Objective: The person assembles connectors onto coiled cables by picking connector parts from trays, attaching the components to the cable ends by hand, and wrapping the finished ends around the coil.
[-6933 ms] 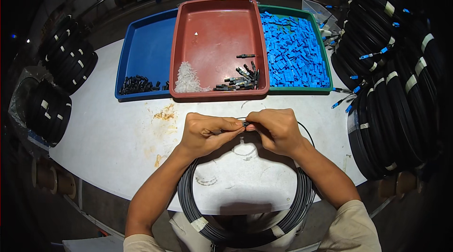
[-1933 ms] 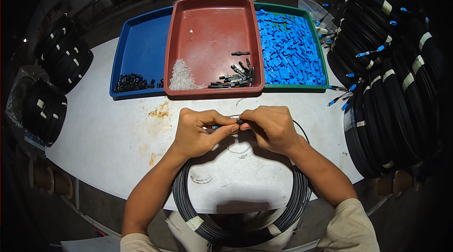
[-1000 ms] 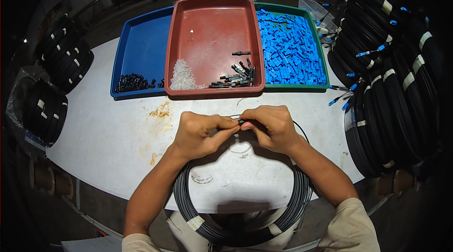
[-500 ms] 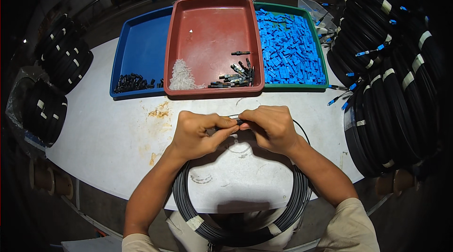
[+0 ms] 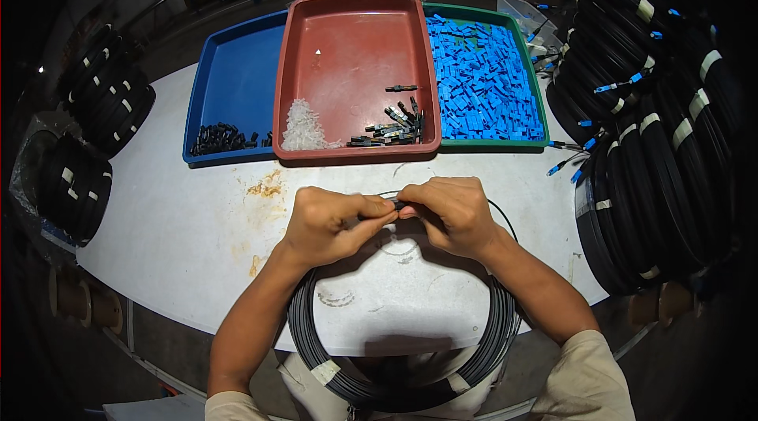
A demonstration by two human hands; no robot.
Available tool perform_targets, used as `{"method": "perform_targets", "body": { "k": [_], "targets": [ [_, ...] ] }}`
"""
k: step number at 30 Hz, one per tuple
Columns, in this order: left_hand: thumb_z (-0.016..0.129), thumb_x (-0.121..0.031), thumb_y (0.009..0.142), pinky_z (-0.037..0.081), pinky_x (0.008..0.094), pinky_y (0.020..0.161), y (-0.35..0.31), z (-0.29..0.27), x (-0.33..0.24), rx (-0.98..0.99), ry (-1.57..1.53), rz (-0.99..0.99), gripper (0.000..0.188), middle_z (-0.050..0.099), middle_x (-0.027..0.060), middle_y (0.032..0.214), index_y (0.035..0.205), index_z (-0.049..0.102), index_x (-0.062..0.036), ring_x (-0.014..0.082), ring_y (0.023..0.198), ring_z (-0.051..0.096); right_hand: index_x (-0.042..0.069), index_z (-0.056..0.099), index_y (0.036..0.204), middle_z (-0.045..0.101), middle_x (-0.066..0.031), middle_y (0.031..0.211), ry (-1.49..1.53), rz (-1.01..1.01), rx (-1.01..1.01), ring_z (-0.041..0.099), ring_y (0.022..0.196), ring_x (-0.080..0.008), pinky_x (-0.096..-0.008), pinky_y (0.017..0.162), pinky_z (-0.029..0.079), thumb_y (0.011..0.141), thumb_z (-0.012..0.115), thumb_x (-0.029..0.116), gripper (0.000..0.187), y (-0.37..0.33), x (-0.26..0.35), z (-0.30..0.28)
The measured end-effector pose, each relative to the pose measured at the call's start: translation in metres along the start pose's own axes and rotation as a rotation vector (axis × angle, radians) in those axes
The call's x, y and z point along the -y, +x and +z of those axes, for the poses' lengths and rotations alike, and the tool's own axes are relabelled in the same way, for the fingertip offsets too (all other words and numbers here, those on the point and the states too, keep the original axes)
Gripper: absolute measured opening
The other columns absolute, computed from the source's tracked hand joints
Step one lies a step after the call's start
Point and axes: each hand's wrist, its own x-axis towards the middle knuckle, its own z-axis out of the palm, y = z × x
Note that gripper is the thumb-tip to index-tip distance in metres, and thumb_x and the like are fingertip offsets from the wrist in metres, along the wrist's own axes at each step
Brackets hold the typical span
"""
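Over the white table, my left hand (image 5: 332, 220) and my right hand (image 5: 452, 212) meet fingertip to fingertip. Thumbs and forefingers of both pinch a small black cable connector (image 5: 398, 205), mostly covered by the fingers. A thin black cable (image 5: 505, 218) curves away behind my right hand. Beneath my forearms a black cable coil (image 5: 304, 326), bound with pale tape, rests across the table's front edge and my lap.
A blue tray (image 5: 237, 58) holds small black parts. The red tray (image 5: 355, 34) has clear plastic pieces and black connectors; the green tray (image 5: 530, 34) holds many blue connector pieces. Cable coils stack at left (image 5: 75, 184) and right (image 5: 655, 192) of the white table (image 5: 197, 247).
Both hands keep their pinch in nearly the same place. My left hand has shifted very slightly; the trays and coil look the same.
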Motion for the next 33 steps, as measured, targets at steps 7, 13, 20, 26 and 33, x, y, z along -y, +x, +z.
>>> {"method": "perform_targets", "body": {
  "k": [7, 13, 20, 26, 33],
  "targets": [
    [0.079, -0.001, 0.079, 0.059, 0.0256, 0.061, -0.001, 0.005, -0.010, 0.027, -0.287, -0.357, 0.011, 0.076, 0.0151, 0.082, 0.090, 0.077, 0.0014, 0.0188, 0.067, 0.075, 0.002, 0.068, 0.090, 0.064, -0.0084, 0.067, -0.222, -0.120, 0.047, 0.062, 0.054, -0.0230, -0.0354, 0.050, 0.046, 0.072, 0.078, 0.005, 0.021, 0.004, 0.009, -0.012],
    [0.080, -0.003, 0.073, 0.060, 0.0298, 0.057, 0.002, 0.000, 0.002, 0.039, 0.292, 0.417, 0.015, 0.076, 0.0144, 0.087, 0.086, 0.074, -0.0004, 0.0203, 0.060, 0.071, 0.001, 0.068, 0.090, 0.063, -0.0087, 0.066, 0.040, 0.021, 0.020, 0.061, 0.054, -0.0239, -0.0359, 0.050, 0.046, 0.071, 0.075, 0.001, 0.020, -0.001, -0.003, 0.004],
    [0.080, -0.001, 0.081, 0.059, 0.0248, 0.066, 0.002, 0.000, -0.010, 0.034, -0.314, -0.371, 0.012, 0.077, 0.0147, 0.083, 0.090, 0.075, 0.0057, 0.0151, 0.072, 0.075, 0.004, 0.067, 0.084, 0.058, -0.0066, 0.059, -0.184, -0.099, 0.019, 0.062, 0.054, -0.0242, -0.0373, 0.049, 0.047, 0.075, 0.075, 0.005, 0.012, 0.005, 0.007, -0.008],
    [0.080, 0.000, 0.074, 0.060, 0.0267, 0.062, 0.002, 0.000, 0.001, 0.046, 0.180, 0.339, 0.016, 0.076, 0.0147, 0.082, 0.089, 0.077, 0.0013, 0.0202, 0.068, 0.076, 0.004, 0.068, 0.087, 0.064, -0.0081, 0.064, 0.036, 0.063, 0.040, 0.064, 0.055, -0.0238, -0.0350, 0.050, 0.048, 0.074, 0.075, 0.005, 0.014, -0.002, 0.000, 0.002],
    [0.080, 0.002, 0.078, 0.061, 0.0261, 0.068, 0.002, -0.001, -0.009, 0.017, -0.168, -0.184, 0.011, 0.076, 0.0152, 0.080, 0.088, 0.076, 0.0038, 0.0175, 0.074, 0.076, 0.005, 0.068, 0.086, 0.064, -0.0074, 0.064, -0.107, -0.050, -0.021, 0.061, 0.053, -0.0244, -0.0352, 0.049, 0.047, 0.073, 0.077, 0.006, 0.017, 0.004, 0.005, -0.006]
  ]
}}
